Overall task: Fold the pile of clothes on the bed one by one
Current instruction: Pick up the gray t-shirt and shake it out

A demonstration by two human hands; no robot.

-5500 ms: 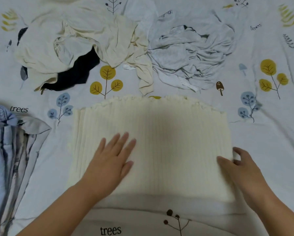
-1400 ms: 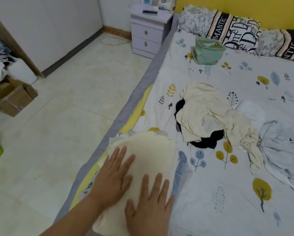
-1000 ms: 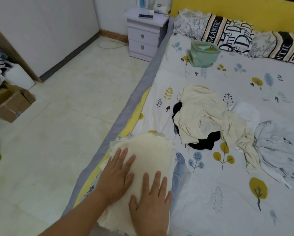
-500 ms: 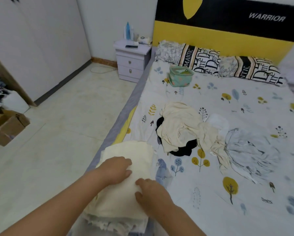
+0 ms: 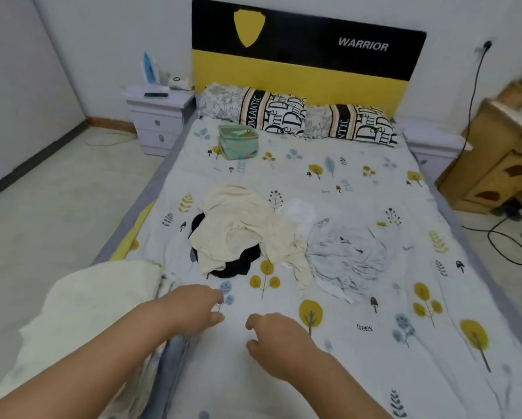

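The folded cream ribbed knit garment (image 5: 102,300) lies on top of the stack at the left edge of the bed, and neither hand touches it. The left hand (image 5: 193,309) and the right hand (image 5: 277,343) both hover over the bare printed bed sheet (image 5: 374,328), with fingers loosely curled and nothing held in them. I judge that the step in hand is the change from 1 finished garment to the next one.

The unfolded pile lies in the middle of the bed, ahead of the hands and apart from them. It has a wrinkled cream cotton shirt (image 5: 241,225) lying over a black garment (image 5: 235,264), and just beside it on the right a crumpled pale grey garment (image 5: 344,255), with a small white piece (image 5: 299,210) behind them.

The next move calls for reaching forward, taking only 1 piece, probably the cream shirt because it lies on top, and pulling it onto the open sheet in front of the person.

For room, the sheet between hands and pile is flat and wide enough for spreading. The folded stack sits very near the left bed edge, so it could slip toward the floor if pushed. A teal fabric box (image 5: 238,142) stands far away near the pillows (image 5: 296,116).
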